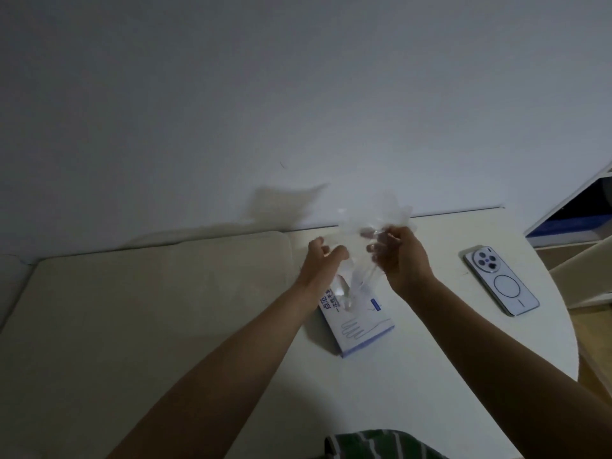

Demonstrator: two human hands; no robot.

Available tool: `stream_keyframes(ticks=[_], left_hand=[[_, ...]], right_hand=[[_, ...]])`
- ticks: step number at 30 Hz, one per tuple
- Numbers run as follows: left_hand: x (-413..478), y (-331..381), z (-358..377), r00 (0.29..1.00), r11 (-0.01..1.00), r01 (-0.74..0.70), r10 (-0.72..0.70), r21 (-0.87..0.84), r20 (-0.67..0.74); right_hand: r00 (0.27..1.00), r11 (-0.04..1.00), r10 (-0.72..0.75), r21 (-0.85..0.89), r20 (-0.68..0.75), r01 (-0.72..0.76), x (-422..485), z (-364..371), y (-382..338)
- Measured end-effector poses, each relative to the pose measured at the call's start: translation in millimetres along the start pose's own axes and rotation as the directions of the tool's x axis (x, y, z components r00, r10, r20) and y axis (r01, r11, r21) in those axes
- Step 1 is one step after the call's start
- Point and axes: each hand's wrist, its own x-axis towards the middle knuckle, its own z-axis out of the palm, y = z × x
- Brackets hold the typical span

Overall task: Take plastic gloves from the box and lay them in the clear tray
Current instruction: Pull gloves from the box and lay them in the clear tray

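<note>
Head view: left grip (323, 260) & right grip (402, 256) both pinching clear plastic glove (374, 217) w/ curled fingers, held up above box (361, 329). Glove's lower end hanging over box top; contact unclear. Box flat on white counter (414, 376). Phone (500, 279) to rt, well apart. Cushion (132, 309) at left.

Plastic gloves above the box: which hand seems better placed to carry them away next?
Probably the right hand: its fingers curl round the bunched plastic gloves, while the left hand only pinches an edge. The clear tray is out of view, so the direction is uncertain.
</note>
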Motion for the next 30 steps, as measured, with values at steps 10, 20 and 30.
stream_keyframes(ticks=[10,20,30], left_hand=[[-20.0,34.5,-86.2,0.995,0.941,0.045,-0.074,-0.335,-0.073],[-36.3,2.2,-185.3,0.966,0.953,0.238,-0.253,-0.190,-0.059],[-11.8,-69.8,-212.2,0.840,0.610,0.161,0.327,0.776,-0.432]], right_hand=[[0.967,0.757,-0.102,-0.612,0.234,0.228,4.8,46.6,17.3],[0.888,0.108,0.029,-0.884,0.460,0.454,28.7,146.9,72.2],[0.792,0.149,-0.413,-0.825,0.449,0.545,57.7,173.9,77.2]])
